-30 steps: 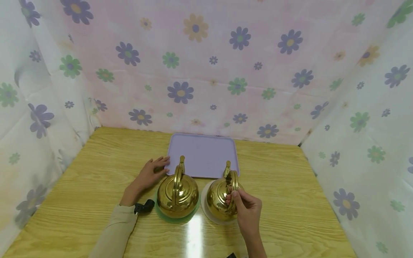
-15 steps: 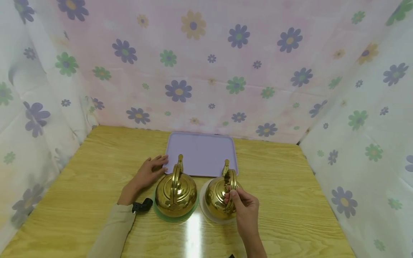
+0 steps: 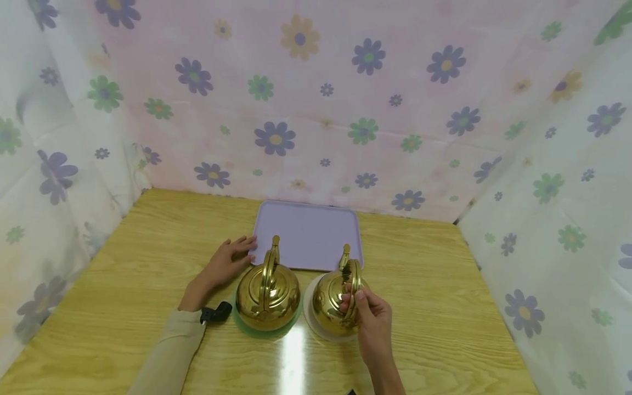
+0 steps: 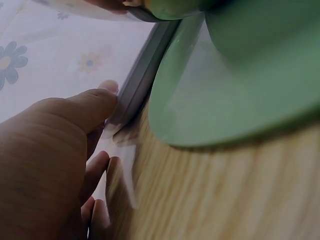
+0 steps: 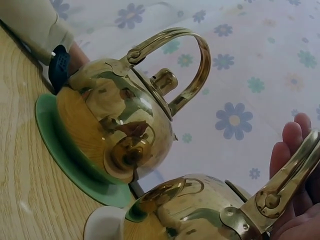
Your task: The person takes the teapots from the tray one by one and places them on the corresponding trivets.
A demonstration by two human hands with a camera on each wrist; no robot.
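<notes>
Two shiny gold kettles stand side by side. The left kettle (image 3: 283, 307) sits on a green round plate (image 4: 200, 100), its arched handle upright. On a white round plate (image 3: 312, 321) stands the right kettle (image 3: 326, 304). My right hand (image 3: 375, 323) has its fingers curled round that kettle's handle (image 5: 287, 185). My left hand (image 3: 224, 266) lies at the left side of a purple tray (image 3: 311, 236), fingertips on its rim and thumb at the near corner. Both spouts point away from me, over the tray's near edge.
The wood-grain table (image 3: 434, 307) reaches back to a flowered curtain (image 3: 316, 109), which also hangs along both sides. A black wrist camera (image 3: 216, 313) on my left wrist is close to the green plate.
The view shifts slightly. Both hands keep their places, the left at the tray and the right on the kettle handle, and the kettles still stand on their plates.
</notes>
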